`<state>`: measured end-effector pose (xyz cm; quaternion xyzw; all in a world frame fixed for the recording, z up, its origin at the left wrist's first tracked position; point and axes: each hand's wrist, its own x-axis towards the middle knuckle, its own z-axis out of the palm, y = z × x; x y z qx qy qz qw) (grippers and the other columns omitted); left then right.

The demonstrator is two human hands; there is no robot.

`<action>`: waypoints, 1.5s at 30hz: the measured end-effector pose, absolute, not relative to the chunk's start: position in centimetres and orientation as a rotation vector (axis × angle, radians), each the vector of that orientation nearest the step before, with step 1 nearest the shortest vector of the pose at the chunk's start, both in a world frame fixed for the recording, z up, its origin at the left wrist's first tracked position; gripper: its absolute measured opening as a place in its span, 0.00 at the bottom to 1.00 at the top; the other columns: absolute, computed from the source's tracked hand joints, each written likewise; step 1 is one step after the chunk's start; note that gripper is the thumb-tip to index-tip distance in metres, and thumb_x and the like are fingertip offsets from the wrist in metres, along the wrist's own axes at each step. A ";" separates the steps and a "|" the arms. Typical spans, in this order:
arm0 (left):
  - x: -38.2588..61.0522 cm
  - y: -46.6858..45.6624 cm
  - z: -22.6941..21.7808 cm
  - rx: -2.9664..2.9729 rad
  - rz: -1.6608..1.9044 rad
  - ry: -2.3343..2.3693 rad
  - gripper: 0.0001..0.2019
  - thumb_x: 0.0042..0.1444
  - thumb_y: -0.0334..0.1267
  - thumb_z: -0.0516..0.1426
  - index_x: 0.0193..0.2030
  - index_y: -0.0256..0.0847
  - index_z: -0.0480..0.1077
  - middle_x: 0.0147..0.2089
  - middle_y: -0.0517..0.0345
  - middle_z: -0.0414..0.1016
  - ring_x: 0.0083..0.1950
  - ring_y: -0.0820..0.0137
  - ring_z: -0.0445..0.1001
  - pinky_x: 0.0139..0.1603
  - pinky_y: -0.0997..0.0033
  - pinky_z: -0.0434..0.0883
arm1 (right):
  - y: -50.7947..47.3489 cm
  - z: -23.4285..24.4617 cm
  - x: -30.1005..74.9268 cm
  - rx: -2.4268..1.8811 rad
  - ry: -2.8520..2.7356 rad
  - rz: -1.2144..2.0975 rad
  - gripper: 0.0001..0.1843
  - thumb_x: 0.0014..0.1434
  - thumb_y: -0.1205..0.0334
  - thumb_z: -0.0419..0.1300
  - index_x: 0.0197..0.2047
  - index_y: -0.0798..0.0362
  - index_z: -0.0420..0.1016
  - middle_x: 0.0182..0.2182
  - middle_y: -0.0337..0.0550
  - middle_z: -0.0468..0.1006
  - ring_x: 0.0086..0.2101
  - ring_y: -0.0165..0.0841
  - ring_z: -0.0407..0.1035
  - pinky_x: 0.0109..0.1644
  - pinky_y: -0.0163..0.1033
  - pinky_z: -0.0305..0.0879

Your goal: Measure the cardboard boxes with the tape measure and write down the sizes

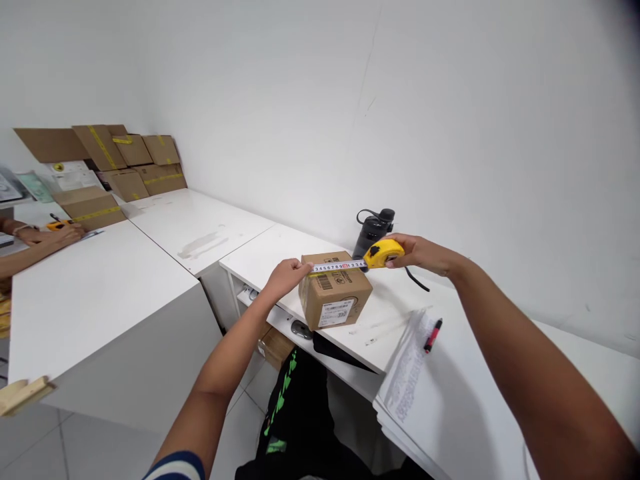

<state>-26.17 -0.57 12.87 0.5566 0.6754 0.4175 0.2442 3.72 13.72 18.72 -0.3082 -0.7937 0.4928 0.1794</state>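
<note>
A small cardboard box point(336, 297) with printed labels sits on the white desk point(390, 320) in front of me. My right hand point(423, 253) grips a yellow tape measure point(383, 253) at the box's right side. Its white blade point(340, 267) runs leftward across the box's top edge. My left hand point(286, 275) is closed on the blade's end, pressing it against the box's left corner.
A black water bottle point(374, 230) stands behind the box by the wall. A stack of papers point(425, 380) with a red pen point(433, 335) lies to the right. Cardboard boxes point(130, 163) are piled at the far left, where another person's hand point(53, 235) rests on a table.
</note>
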 end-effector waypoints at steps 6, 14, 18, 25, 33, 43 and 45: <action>-25.3 0.1 11.4 1.521 0.990 2.019 0.25 0.52 0.62 0.54 0.21 0.42 0.55 0.23 0.60 0.64 0.26 0.69 0.61 0.27 0.71 0.52 | 15.6 16.9 3.0 -0.832 -2.290 1.407 0.25 0.44 0.61 0.70 0.48 0.47 0.74 0.44 0.41 0.79 0.46 0.41 0.72 0.51 0.46 0.68; -25.7 -0.2 12.7 1.537 1.005 1.882 0.24 0.54 0.60 0.53 0.21 0.41 0.60 0.23 0.60 0.62 0.26 0.71 0.60 0.26 0.71 0.54 | 14.1 16.5 3.4 -0.843 -2.233 1.214 0.24 0.46 0.61 0.68 0.48 0.48 0.72 0.44 0.43 0.78 0.45 0.40 0.72 0.47 0.46 0.69; -25.5 -3.6 15.2 1.546 1.195 1.822 0.23 0.57 0.57 0.53 0.23 0.41 0.56 0.23 0.65 0.54 0.24 0.75 0.53 0.25 0.73 0.50 | 10.0 17.2 4.5 -0.894 -2.208 0.807 0.24 0.50 0.56 0.67 0.51 0.44 0.71 0.47 0.43 0.78 0.46 0.42 0.72 0.49 0.49 0.69; -19.5 -10.8 14.6 1.570 1.153 1.435 0.21 0.57 0.56 0.56 0.28 0.40 0.61 0.26 0.64 0.60 0.27 0.76 0.56 0.26 0.75 0.54 | -1.7 14.7 5.9 -0.427 -2.327 0.376 0.22 0.56 0.58 0.64 0.54 0.40 0.71 0.47 0.43 0.81 0.44 0.42 0.77 0.45 0.48 0.75; -14.0 -11.4 7.7 1.174 1.062 0.875 0.30 0.58 0.67 0.47 0.42 0.39 0.69 0.36 0.53 0.71 0.35 0.70 0.69 0.37 0.69 0.67 | -6.5 8.3 5.9 -0.473 -2.197 0.174 0.31 0.52 0.56 0.69 0.58 0.40 0.66 0.43 0.45 0.83 0.36 0.42 0.78 0.36 0.47 0.74; -9.6 -4.7 5.5 1.479 1.168 0.996 0.30 0.44 0.65 0.62 0.40 0.37 0.73 0.39 0.48 0.77 0.40 0.62 0.76 0.43 0.63 0.73 | -3.3 6.6 13.0 -0.811 -2.355 1.109 0.26 0.60 0.54 0.61 0.61 0.43 0.68 0.50 0.42 0.77 0.43 0.36 0.75 0.45 0.42 0.73; -9.0 -1.7 5.2 1.453 1.005 1.018 0.31 0.42 0.68 0.61 0.34 0.36 0.72 0.31 0.53 0.75 0.31 0.67 0.73 0.34 0.68 0.71 | 0.3 5.8 15.6 -1.161 -2.449 0.841 0.21 0.66 0.61 0.51 0.61 0.44 0.68 0.44 0.41 0.79 0.37 0.33 0.75 0.42 0.40 0.72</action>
